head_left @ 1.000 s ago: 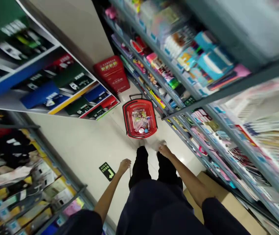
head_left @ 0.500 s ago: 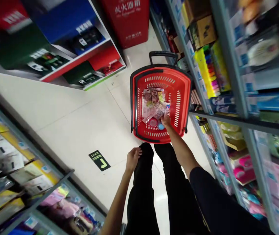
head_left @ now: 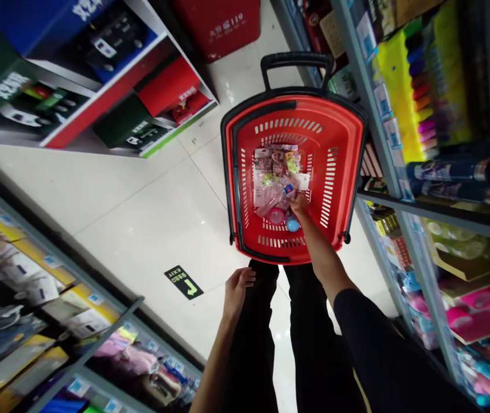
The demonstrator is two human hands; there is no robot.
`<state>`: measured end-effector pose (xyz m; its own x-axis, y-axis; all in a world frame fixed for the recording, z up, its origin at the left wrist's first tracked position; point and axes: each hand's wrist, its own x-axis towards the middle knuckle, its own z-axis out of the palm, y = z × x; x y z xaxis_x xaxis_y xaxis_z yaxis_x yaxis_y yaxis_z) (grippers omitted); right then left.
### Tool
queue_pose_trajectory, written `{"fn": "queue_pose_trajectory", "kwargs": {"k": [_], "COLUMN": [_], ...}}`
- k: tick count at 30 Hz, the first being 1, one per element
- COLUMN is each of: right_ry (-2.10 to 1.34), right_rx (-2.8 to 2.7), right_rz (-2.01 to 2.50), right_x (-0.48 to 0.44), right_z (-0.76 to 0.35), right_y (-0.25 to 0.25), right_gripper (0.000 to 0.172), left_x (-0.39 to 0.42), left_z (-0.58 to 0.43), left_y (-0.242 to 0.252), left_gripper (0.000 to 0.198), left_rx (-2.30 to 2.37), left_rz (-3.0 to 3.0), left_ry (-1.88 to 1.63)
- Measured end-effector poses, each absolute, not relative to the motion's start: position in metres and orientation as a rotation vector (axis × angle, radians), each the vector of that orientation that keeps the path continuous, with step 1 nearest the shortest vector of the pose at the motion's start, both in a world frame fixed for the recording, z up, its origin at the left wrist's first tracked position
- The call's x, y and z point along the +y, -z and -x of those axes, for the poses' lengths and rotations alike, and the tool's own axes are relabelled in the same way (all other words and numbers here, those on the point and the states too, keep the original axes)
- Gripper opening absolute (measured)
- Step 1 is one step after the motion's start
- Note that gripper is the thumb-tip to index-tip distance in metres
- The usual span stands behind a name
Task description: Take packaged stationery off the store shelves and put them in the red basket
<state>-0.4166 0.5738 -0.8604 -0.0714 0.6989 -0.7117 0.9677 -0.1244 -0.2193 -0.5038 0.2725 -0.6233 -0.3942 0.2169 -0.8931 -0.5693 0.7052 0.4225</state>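
A red shopping basket (head_left: 339, 137) with a black rim and a black pull handle (head_left: 295, 59) stands on the pale tiled floor just ahead of my feet. Inside lie several small packets (head_left: 276, 172) and two small round items, one pink (head_left: 276, 216) and one blue (head_left: 292, 224). My right hand (head_left: 300, 203) reaches down into the basket and rests among the packets; its fingers are curled, and what they hold is hidden. My left hand (head_left: 237, 285) hangs beside my left leg, fingers loosely apart, holding nothing.
Stocked shelves (head_left: 404, 189) run close along the right of the aisle. Lower shelves (head_left: 77, 344) line the left. A red box (head_left: 223, 26) and a display stand (head_left: 98, 97) sit ahead. A green exit arrow sticker (head_left: 183, 281) marks the floor.
The view has swung down and I have come closer to the basket. My right hand went from above my legs into the basket. My left hand has stayed by my leg.
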Motion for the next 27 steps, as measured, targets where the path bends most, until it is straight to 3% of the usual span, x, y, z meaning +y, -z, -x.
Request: {"fn": "queue_pose_trajectory", "kwargs": {"k": [4, 7, 11, 17, 22, 27], "right_ry": [1.069, 1.122, 1.683, 2.705, 2.769, 2.688], "right_rx": [1.823, 1.902, 1.973, 1.428, 1.581, 1.778], "right_rz": [-1.975, -2.088, -2.434, -2.459, -2.499, -2.596], "right_x": [0.565, 0.567, 0.561, 0.525, 0.473, 0.396], "right_z": [0.416, 0.403, 0.376, 0.349, 0.316, 0.251], "right_y": [0.837, 0.778, 0.623, 0.359, 0.182, 0.066], "right_gripper": [0.035, 0.037, 0.036, 0.037, 0.038, 0.037], "left_x": [0.284, 0.303, 0.358, 0.451, 0.444, 0.385], "left_z": [0.5, 0.502, 0.51, 0.516, 0.496, 0.436], "left_y": [0.614, 0.592, 0.516, 0.336, 0.193, 0.1], "left_gripper": [0.042, 0.038, 0.034, 0.037, 0.037, 0.036], "left_rx": [1.828, 1.911, 1.906, 1.643, 1.226, 1.051], "left_rz": [0.238, 0.192, 0.006, -0.571, -0.855, -1.072], "left_ry": [-0.929, -1.019, -1.165, -1.133, -0.913, -0.776]}}
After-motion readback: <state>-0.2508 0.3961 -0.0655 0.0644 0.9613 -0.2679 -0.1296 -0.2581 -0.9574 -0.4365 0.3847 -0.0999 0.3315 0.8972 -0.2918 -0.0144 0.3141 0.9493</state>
